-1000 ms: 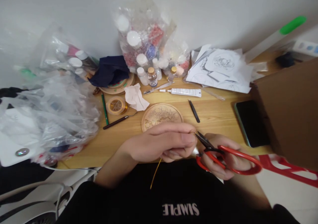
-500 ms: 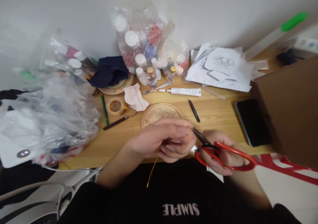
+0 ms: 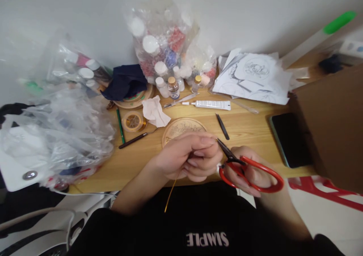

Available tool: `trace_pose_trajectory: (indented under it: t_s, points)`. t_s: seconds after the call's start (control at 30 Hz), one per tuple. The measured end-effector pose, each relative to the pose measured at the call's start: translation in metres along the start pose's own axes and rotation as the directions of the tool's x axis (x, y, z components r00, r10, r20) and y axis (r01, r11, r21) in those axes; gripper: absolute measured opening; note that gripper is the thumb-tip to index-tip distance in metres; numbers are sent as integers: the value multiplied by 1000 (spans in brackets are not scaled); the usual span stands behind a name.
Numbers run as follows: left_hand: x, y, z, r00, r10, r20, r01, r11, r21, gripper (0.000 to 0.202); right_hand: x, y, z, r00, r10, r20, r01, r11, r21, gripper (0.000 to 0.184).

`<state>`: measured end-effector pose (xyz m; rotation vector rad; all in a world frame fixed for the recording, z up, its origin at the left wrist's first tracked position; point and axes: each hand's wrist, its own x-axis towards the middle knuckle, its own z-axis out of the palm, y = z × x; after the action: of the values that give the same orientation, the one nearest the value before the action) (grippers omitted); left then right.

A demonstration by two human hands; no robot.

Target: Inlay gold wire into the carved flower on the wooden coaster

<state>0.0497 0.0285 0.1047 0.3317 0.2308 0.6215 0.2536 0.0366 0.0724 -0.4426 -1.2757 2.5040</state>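
Note:
My left hand (image 3: 193,155) is closed in a pinch on a golden wire (image 3: 170,195), whose loose end hangs below the palm over my black shirt. Red-handled scissors (image 3: 256,173) are in my right hand (image 3: 249,169), thumb and fingers through the loops. Their dark blades point up and left, and the tips meet the left fingertips, where the end of the wire is barely visible. Behind my left hand lies a round wooden disc (image 3: 184,126) with a line drawing on it, partly covered by the hand. A spool of golden wire (image 3: 133,121) lies farther left.
Black tweezers (image 3: 222,126), a white tube (image 3: 212,104) and a dark-handled hook tool (image 3: 133,140) lie on the wooden table. Bags of bottles (image 3: 159,40) stand along the wall. Drawings (image 3: 252,76), a phone (image 3: 289,139) and a cardboard box (image 3: 331,123) are at the right.
The scissors have shifted slightly left and up, and their loops sit closer together. My left hand has moved a little, still pinching the wire.

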Motion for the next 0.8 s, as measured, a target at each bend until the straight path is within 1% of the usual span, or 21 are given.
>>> trace_pose_trajectory:
  t_s: [0.27,0.37,0.43,0.47,0.53,0.57,0.67,0.7,0.73,0.77,0.8]
  points:
    - [0,0,-3,1000,3,9,-3,1000,-16,42,-2,0,1,999,-14,-35,13,1000,-17,57]
    - [0,0,-4,1000,17,8,-16,999,-33,42,-5,-1,1,999,-2,-52,-1,998,-70,61]
    - [-1,1,-4,1000,24,4,-23,999,-43,42,-9,-1,1,995,-28,-98,16,993,-117,62]
    - [-1,2,-5,1000,25,4,-25,999,-45,41,-10,0,1,985,-67,-157,44,988,-146,62]
    - [-1,2,-5,1000,23,3,-23,999,-36,41,-12,0,0,950,-165,-267,106,969,-221,59]
    - [-1,1,-5,1000,26,-5,-26,999,-23,41,-12,0,0,930,-197,-310,115,958,-263,57]
    - [0,-2,-6,993,83,-88,-78,995,61,39,-9,-2,0,890,-241,-387,91,926,-367,51]
    - [1,-4,-6,985,111,-131,-98,990,105,37,-8,-3,-1,874,-251,-415,71,912,-403,50]
    - [2,-6,-7,976,137,-171,-112,982,149,35,-6,-4,-1,842,-261,-471,29,895,-444,50]
    - [2,-7,-8,966,155,-205,-116,975,188,32,-5,-6,-3,802,-269,-534,-35,871,-491,49]
    - [3,-9,-8,959,166,-232,-114,969,220,30,-5,-6,-5,745,-276,-607,-134,830,-542,48]
